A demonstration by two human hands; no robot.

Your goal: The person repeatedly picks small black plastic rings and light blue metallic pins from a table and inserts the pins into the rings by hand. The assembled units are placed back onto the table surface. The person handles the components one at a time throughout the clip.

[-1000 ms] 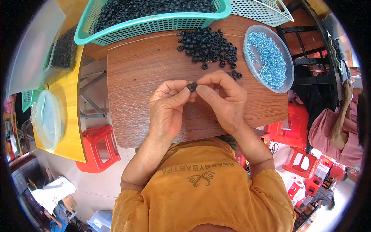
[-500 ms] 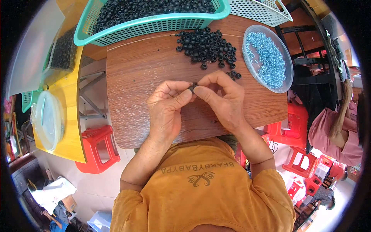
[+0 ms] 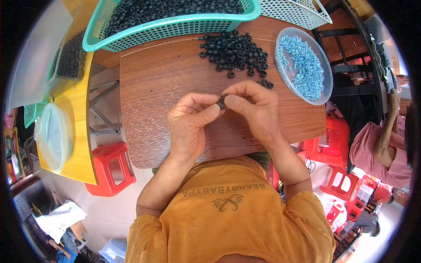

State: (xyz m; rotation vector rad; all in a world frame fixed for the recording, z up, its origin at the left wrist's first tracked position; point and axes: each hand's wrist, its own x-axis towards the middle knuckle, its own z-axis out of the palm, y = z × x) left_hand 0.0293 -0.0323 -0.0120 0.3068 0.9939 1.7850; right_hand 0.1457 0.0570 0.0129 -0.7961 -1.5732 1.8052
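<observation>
Both my hands meet over the middle of the brown wooden table [image 3: 162,87]. My left hand [image 3: 189,118] pinches a small round black part [image 3: 221,103] between thumb and fingertips. From the other side, my right hand [image 3: 254,107] presses thumb and index finger onto the same part. My fingertips cover much of it. Beyond the hands lies a loose pile of similar black ring-shaped parts [image 3: 237,50], with a few strays at its near side. To the right stands a round clear plastic tub [image 3: 327,87] holding small translucent blue pieces [image 3: 307,65].
A green plastic basket [image 3: 175,26] full of black parts stands at the table's far edge, beside a white perforated basket [image 3: 294,15]. Left is a yellow table [image 3: 81,144] with a lidded tub [image 3: 55,136]. Red stools [image 3: 112,168] flank the table. A person in pink [image 3: 377,149] sits at right.
My right thumb and fingers have shifted slightly over the black part, and more of it shows between my fingertips. The piles and containers have stayed in place.
</observation>
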